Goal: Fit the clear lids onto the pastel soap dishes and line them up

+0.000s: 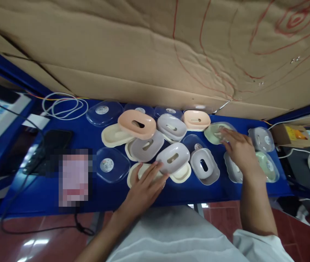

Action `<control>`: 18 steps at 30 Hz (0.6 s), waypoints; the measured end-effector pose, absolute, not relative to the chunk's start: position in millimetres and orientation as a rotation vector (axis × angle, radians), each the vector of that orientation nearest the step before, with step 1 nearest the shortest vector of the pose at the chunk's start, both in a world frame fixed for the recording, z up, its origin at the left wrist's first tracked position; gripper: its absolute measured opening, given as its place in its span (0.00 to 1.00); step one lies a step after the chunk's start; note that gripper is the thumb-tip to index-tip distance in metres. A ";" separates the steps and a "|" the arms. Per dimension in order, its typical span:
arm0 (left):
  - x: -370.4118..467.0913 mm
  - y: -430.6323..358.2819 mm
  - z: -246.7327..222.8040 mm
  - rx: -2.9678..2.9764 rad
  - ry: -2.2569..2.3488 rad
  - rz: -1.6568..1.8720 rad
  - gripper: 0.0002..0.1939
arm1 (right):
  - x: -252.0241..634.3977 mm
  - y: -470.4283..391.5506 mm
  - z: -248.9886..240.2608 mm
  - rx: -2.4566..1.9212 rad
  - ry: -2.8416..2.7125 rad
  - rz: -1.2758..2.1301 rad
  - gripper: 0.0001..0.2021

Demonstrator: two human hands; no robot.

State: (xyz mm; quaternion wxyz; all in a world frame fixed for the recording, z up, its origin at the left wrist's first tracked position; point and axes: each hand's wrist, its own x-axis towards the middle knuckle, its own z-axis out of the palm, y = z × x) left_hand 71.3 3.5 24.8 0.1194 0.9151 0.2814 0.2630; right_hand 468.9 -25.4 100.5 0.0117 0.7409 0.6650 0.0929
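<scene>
My left hand [147, 183] lies with fingers stretched out over a cream oval tray [143, 170], its fingertips touching the edge of a pale grey slotted soap dish [177, 154]. My right hand [236, 147] reaches to a light green soap dish [212, 133], fingers and thumb closed about its right side. Between the hands, another grey slotted dish [201, 163] sits in a wavy-edged grey base [212, 178]. More grey dishes [147, 147], two peach dishes [135, 122] and cream trays [116, 135] lie piled near my left hand.
Clear labelled lids [112, 165] lie on the blue table [89, 202]. Packed dishes [261, 139] stand at the right end. At left are a coiled white cable [64, 105], a black device [53, 145] and a blurred-out pink item [74, 178]. A cardboard wall [116, 54] rises behind.
</scene>
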 end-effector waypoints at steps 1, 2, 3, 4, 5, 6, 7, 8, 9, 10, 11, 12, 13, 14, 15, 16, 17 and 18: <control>72.1 9.0 25.3 2.689 0.831 0.792 0.16 | 469.1 -22.9 101.5 2.373 2.025 0.394 0.24; 73.0 13.6 25.5 2.705 0.840 0.813 0.16 | 468.6 -21.4 101.2 2.432 1.962 0.486 0.23; 74.0 17.2 25.5 2.719 0.847 0.833 0.16 | 467.7 -20.9 99.6 2.471 1.911 0.537 0.21; 74.9 19.6 25.1 2.730 0.848 0.852 0.17 | 466.9 -21.6 97.2 2.485 1.886 0.540 0.19; 75.6 20.9 24.4 2.735 0.844 0.867 0.18 | 466.9 -23.1 94.4 2.475 1.890 0.500 0.17; 76.2 21.3 23.7 2.736 0.837 0.879 0.18 | 468.1 -24.9 91.8 2.451 1.909 0.446 0.16; 76.5 21.2 23.1 2.733 0.831 0.887 0.19 | 471.2 -26.2 90.0 2.418 1.932 0.398 0.16; 76.7 20.8 22.6 2.729 0.830 0.888 0.19 | 476.5 -26.5 89.3 2.390 1.950 0.370 0.18; 76.8 20.4 22.4 2.725 0.829 0.885 0.20 | 484.0 -25.2 89.9 2.369 1.961 0.361 0.21; 76.9 20.1 22.3 2.723 0.827 0.884 0.20 | 493.7 -21.9 91.4 2.355 1.963 0.363 0.25; 77.0 20.0 22.4 2.721 0.824 0.885 0.19 | 505.1 -16.5 93.7 2.344 1.956 0.355 0.29; 77.0 20.1 22.5 2.719 0.820 0.890 0.19 | 517.5 -9.5 96.3 2.337 1.939 0.325 0.32; 76.9 20.4 22.4 2.717 0.816 0.900 0.19 | 530.2 -1.4 98.8 2.326 1.923 0.264 0.34; 76.6 20.8 22.1 2.710 0.813 0.913 0.18 | 542.5 7.0 100.9 2.312 1.909 0.188 0.35; 76.0 21.2 21.4 2.700 0.813 0.925 0.18 | 553.7 14.8 102.5 2.296 1.901 0.110 0.35; 75.1 21.7 20.5 2.690 0.812 0.934 0.18 | 563.3 21.4 103.9 2.279 1.902 0.042 0.34; 74.0 22.1 19.4 2.678 0.812 0.940 0.19 | 571.1 26.2 105.2 2.260 1.914 -0.004 0.32; 72.6 22.5 18.2 2.665 0.814 0.946 0.19 | 576.8 29.1 106.6 2.242 1.935 -0.023 0.30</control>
